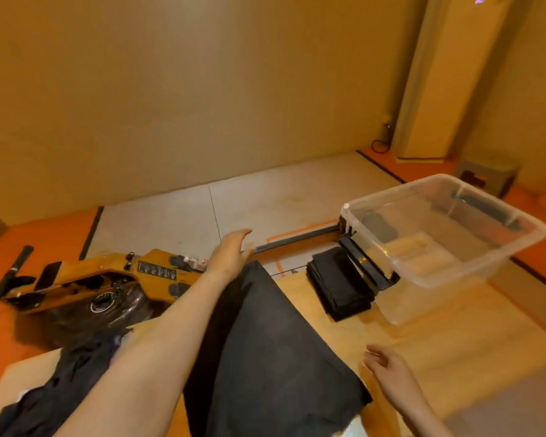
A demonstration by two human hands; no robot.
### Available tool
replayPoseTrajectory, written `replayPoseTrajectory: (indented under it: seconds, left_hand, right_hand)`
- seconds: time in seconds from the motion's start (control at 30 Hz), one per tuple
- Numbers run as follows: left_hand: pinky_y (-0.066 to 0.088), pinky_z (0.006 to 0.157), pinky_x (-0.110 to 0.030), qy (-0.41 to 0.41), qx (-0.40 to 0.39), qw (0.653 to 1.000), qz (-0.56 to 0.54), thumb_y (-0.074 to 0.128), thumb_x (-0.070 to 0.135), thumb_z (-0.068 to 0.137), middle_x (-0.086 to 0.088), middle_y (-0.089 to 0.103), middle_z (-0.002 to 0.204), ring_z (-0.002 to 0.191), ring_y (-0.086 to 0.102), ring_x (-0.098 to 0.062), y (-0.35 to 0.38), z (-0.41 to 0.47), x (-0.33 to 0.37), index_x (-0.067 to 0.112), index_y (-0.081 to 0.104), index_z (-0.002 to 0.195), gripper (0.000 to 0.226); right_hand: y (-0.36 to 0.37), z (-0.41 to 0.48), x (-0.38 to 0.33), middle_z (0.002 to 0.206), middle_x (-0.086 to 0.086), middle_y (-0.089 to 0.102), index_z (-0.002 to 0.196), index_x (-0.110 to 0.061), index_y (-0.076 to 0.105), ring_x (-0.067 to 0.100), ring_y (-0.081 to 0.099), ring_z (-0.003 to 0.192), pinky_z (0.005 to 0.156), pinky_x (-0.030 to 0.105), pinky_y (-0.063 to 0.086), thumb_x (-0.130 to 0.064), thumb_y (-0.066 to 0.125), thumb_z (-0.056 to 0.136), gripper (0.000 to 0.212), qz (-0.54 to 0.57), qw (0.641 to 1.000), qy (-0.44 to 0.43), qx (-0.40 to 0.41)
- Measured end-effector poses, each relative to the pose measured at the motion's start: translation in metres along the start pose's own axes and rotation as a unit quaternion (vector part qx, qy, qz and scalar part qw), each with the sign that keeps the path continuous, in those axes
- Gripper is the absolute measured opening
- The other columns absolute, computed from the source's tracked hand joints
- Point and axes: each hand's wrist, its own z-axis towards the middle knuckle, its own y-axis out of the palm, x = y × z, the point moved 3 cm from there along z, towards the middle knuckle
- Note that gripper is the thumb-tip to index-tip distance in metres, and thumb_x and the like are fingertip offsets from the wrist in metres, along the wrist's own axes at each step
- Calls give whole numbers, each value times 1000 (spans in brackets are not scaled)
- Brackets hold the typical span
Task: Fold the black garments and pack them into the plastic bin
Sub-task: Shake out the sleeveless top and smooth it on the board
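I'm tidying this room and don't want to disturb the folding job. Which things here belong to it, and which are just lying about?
Part of the job: spread-out black garment; folded black stack; heap of unfolded black garments; clear plastic bin; wooden table.

Lying about: yellow rowing machine on the floor; black pole beside it.

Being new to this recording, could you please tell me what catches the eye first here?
The large flat black garment spread over the wooden table fills the middle, with the left hand stretched open at its far corner and the right hand open beside its right edge. Farther right, a stack of folded black garments lies beside the clear plastic bin.
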Motion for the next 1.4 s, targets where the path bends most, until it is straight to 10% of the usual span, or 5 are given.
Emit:
replayPoseTrajectory:
  seconds: [0.37,0.53,1.03,1.23,1.4]
  left_hand:
    - [-5,119,-38,-166,-18,983,80,33,40,102,0,-11,160,146,-16,-15,147,-218,-38,18,-10,150,68]
    - [27,114,-48,-243,-62,961,117,19,50,98,-13,36,152,141,32,-31,177,-284,-42,8,38,145,65]
    - [3,118,-35,-37,-152,972,173,52,75,77,4,-4,163,149,-1,-15,144,-390,-82,19,3,155,109]
    - [3,118,-32,-44,-136,963,229,76,-20,41,-8,32,154,143,19,-19,145,-395,-92,14,29,148,123]
    - [1,117,-33,-29,-162,961,222,71,-25,36,-7,33,153,142,23,-19,142,-410,-94,17,32,147,125]
  right_hand:
    - [74,20,35,158,-7,17,149,-25,31,12,7,147,117,29,7,-34,41,100,51,-383,880,-282,-15]
    - [93,33,70,149,4,43,143,-21,41,25,26,140,119,39,18,-48,8,100,61,-507,822,-257,-45]
    - [86,-37,120,161,-7,7,154,-28,8,18,3,149,117,36,4,-75,46,78,97,-462,767,-424,-138]
    - [85,-23,140,151,3,37,153,-23,1,19,1,148,115,37,8,-1,86,49,136,-534,724,-422,-111]
    - [74,-31,142,146,4,45,152,-22,19,15,0,148,115,33,8,12,79,42,130,-522,721,-440,-117]
